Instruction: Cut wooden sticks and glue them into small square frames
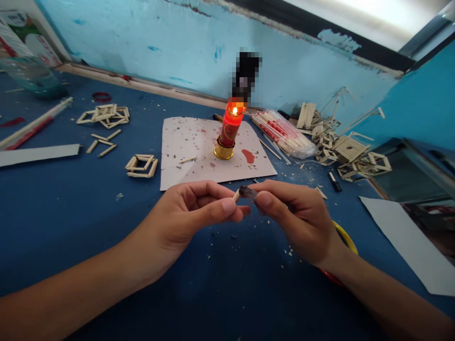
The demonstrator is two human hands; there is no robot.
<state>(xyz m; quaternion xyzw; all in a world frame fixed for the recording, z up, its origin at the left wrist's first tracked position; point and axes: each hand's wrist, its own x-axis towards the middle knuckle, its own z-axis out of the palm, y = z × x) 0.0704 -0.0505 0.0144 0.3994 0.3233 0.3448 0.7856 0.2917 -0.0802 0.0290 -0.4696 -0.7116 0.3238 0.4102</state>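
Pinched between the thumb and fingers of my left hand [202, 203] is a short wooden stick [236, 195]. My right hand [298, 208] is closed on a small, thin, blackened blade [248, 192], which meets the stick's upper end or lies right against it. Just beyond both hands, a lit red candle [232, 128] stands in a gold-coloured holder [223, 150]. Beneath it lies a white sheet [213, 173] with dark specks and red wax spots. A short cut stick [188, 159] rests on that sheet.
Small stick frames [142, 166] and loose stick pieces [103, 141] lie at the left. A plastic pack of red-tipped sticks [280, 132] and a pile of stick structures [350, 147] occupy the back right. A yellow-and-red ring [346, 237] sits partly under my right wrist.
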